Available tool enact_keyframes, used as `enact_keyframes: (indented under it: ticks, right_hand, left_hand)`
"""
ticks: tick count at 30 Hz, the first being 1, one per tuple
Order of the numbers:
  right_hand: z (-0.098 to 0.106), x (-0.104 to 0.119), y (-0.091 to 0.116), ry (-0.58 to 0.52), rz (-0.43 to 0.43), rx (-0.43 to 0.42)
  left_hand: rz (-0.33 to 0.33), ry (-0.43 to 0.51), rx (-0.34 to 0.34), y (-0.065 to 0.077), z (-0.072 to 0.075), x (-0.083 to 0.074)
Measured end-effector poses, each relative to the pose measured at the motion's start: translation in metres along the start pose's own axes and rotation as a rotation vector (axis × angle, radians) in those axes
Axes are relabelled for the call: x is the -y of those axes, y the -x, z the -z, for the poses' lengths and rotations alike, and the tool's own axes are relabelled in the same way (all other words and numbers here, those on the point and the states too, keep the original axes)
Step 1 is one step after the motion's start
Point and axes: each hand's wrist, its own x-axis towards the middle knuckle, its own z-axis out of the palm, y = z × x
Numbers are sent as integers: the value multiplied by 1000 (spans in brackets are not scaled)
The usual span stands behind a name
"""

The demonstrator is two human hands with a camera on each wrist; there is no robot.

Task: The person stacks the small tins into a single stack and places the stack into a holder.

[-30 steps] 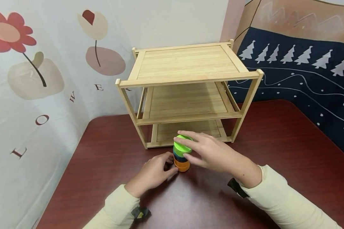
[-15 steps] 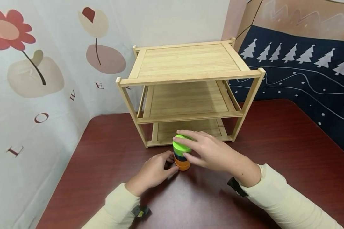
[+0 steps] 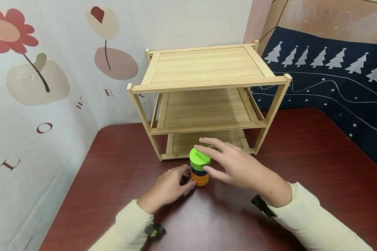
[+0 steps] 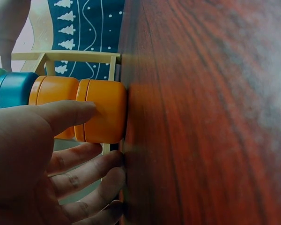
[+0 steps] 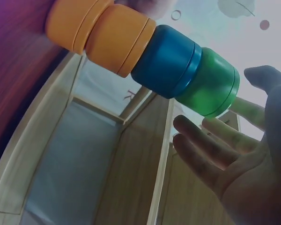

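A column of small round lidded jars stands upright on the table: a green jar on top, a dark blue jar beneath it, then two orange jars at the bottom. My left hand lies low beside the column. Its thumb rests against the lowest orange jar, while the other fingers bend loosely beside it; whether they touch is unclear. To the right, my right hand hovers with spread fingers around the green jar. A gap shows between that hand and the jar in the right wrist view.
Just behind the jars stands a wooden rack with three shelves. The dark red table extends to both sides. A flower-print cloth hangs at left, and a navy cloth with white trees at right.
My right hand has drawn back slightly to the right, its fingers opening away from the green jar. The jars stay stacked and the left hand holds its place.
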Motion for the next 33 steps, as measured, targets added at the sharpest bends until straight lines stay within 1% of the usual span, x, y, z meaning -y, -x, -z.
enact_keyframes:
  ticks: [7,14,18,22,28,33]
  right_hand:
    - [2,-5,9,-36,-16,-64]
    - [-1,-10,18,-108,-42,-175]
    - [-5,-15,22,-172,-70,-208]
    - [-12,-18,26,-236,-120,-196]
    - [-26,-21,34,-325,-184,-120]
    - [-32,-21,37,-350,-212,-80]
  left_hand:
    - [-1,9,-2,1,0,-1]
    - [4,5,2,0,1,-2]
    - [9,4,0,1,0,-2]
    - [17,9,-3,1,-2,0]
    - [22,14,-10,2,-3,0]
    - [19,7,-6,0,-2,-2]
